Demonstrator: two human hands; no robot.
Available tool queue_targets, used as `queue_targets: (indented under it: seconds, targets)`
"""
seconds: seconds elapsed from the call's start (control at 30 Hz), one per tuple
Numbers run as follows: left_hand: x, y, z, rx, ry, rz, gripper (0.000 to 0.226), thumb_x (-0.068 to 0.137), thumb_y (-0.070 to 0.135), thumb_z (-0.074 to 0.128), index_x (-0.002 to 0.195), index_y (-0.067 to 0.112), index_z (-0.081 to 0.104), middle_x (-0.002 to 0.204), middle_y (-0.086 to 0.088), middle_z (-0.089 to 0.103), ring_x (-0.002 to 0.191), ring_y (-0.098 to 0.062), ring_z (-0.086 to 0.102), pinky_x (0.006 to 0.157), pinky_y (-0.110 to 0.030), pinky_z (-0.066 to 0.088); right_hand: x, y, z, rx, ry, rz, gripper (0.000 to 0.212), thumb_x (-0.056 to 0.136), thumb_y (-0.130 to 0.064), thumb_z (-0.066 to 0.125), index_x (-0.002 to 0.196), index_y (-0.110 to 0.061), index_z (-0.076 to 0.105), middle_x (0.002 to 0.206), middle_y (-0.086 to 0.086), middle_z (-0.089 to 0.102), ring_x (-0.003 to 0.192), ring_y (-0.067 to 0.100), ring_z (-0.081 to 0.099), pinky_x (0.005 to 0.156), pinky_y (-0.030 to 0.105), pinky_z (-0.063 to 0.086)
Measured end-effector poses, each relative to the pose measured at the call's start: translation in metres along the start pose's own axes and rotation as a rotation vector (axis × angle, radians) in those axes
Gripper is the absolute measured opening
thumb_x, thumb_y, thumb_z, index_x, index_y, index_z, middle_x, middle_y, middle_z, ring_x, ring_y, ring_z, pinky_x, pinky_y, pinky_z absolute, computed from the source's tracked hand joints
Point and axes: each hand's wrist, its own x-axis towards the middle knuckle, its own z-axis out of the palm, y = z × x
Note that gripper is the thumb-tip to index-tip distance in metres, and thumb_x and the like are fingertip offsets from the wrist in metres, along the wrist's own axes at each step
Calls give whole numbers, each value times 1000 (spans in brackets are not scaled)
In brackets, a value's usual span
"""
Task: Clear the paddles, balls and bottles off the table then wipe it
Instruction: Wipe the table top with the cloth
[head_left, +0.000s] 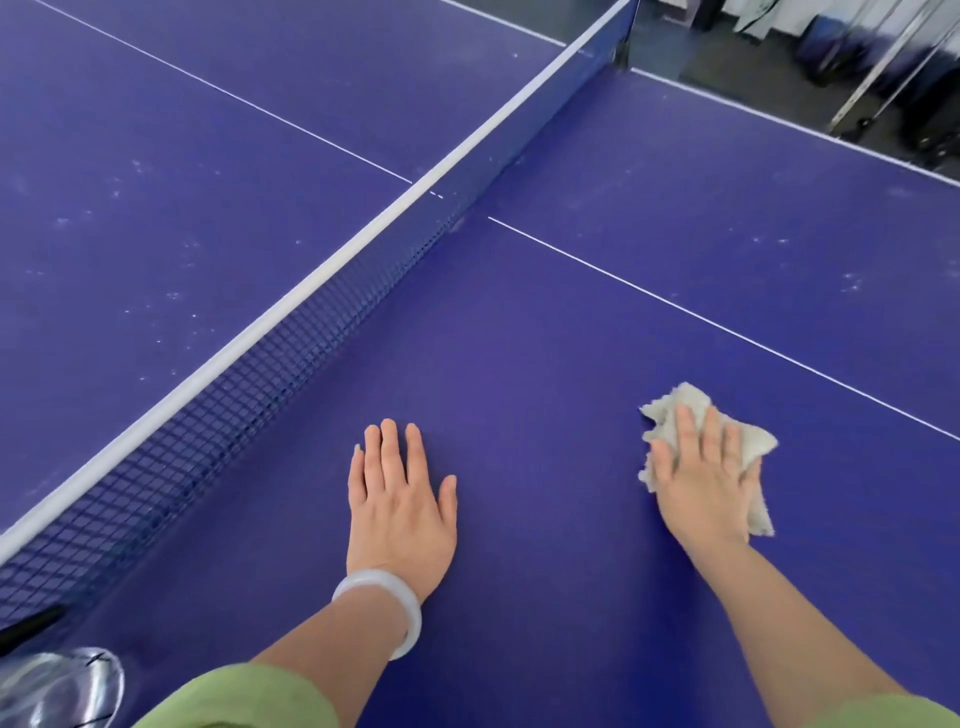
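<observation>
1. Table (519, 364), filling the view, is being wiped with a cloth (753, 441), pressed flat at 4 o'clock under the right hand (701, 478), fingers slightly spread.
2. Left hand (400, 499), fingers together, is braced flat at 6 o'clock.
3. Overlapping strokes toward the smudges (852, 283) at 2 o'clock are advised.

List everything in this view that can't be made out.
1. Head view, bottom left: a shiny silver object is blurred and cut off by the frame edge, so it is unidentifiable.
2. Left edge, by the net: a dark object is cut off.
3. Top right, past the table: the background items are blurred.
4. The surface under the cloth is hidden by it and the right hand.
</observation>
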Motion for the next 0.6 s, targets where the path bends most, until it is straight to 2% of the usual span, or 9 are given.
queue_targets:
  seconds: [0.07, 0.1, 0.2, 0.27, 0.37, 0.43, 0.5, 0.57, 0.6]
  targets:
    - [0, 0, 1, -3, -4, -2, 70, 96, 48, 21, 148, 4, 37, 153, -22, 34, 145, -36, 27, 118, -48, 15, -16, 15, 0, 40, -32, 144, 61, 99, -52, 14, 156, -28, 7, 163, 7, 10, 149, 29, 6, 117, 59, 11]
    - [0, 0, 0, -9, -4, -1, 70, 96, 48, 20, 148, 4, 37, 153, -22, 34, 145, -36, 27, 118, -48, 16, -29, 7, 2, 51, -26, 147, 60, 101, -49, 18, 156, -26, 11, 162, 9, 12, 149, 30, 8, 116, 60, 12]
    - [-1, -1, -2, -42, -11, 3, 71, 95, 49, 19, 149, 5, 36, 155, -21, 32, 146, -35, 25, 120, -47, 15, -72, -49, 5, 27, 15, -65, 61, 97, -45, 21, 152, -19, 30, 156, 14, 29, 144, 35, 24, 113, 61, 21]
    - [-2, -3, -6, -81, -32, 7, 69, 97, 49, 19, 152, 8, 30, 159, -18, 24, 149, -33, 16, 123, -44, 10, -94, -81, 6, -10, 5, -211, 64, 96, -46, 20, 153, -19, 28, 158, 11, 27, 146, 32, 22, 117, 57, 19]
    - [-2, -8, -16, -233, -61, 58, 62, 102, 45, 32, 155, 16, 20, 164, -9, 9, 152, -25, -1, 122, -37, -1, -99, -93, 4, -6, 2, -246, 64, 97, -49, 16, 154, -21, 24, 161, 7, 22, 149, 28, 17, 118, 55, 18]
    - [-7, -20, -23, -305, -73, 66, 62, 102, 42, 36, 156, 18, 18, 164, -5, 6, 152, -22, -3, 121, -33, -2, -98, -91, 3, -16, 4, -257, 64, 97, -49, 17, 154, -22, 26, 161, 6, 23, 149, 28, 17, 118, 55, 18]
    - [-24, -36, -22, -246, -34, 2, 61, 101, 41, 36, 154, 12, 25, 162, -11, 16, 151, -27, 7, 122, -38, 10, -97, -89, 5, -10, -10, -246, 64, 96, -49, 17, 154, -22, 26, 160, 5, 23, 148, 28, 18, 118, 54, 19]
    - [-46, -55, -22, -148, -10, -104, 65, 99, 46, 27, 148, 4, 38, 154, -21, 32, 146, -36, 25, 119, -44, 24, -98, -89, 5, -8, 4, -244, 64, 95, -47, 18, 153, -22, 27, 159, 6, 25, 147, 29, 20, 117, 55, 21]
    - [-56, -64, -21, -121, -14, -132, 70, 99, 50, 21, 145, 2, 41, 151, -23, 36, 143, -39, 31, 117, -46, 24, -98, -90, 4, -8, 0, -248, 64, 95, -47, 19, 153, -21, 28, 159, 6, 26, 147, 29, 21, 116, 55, 22]
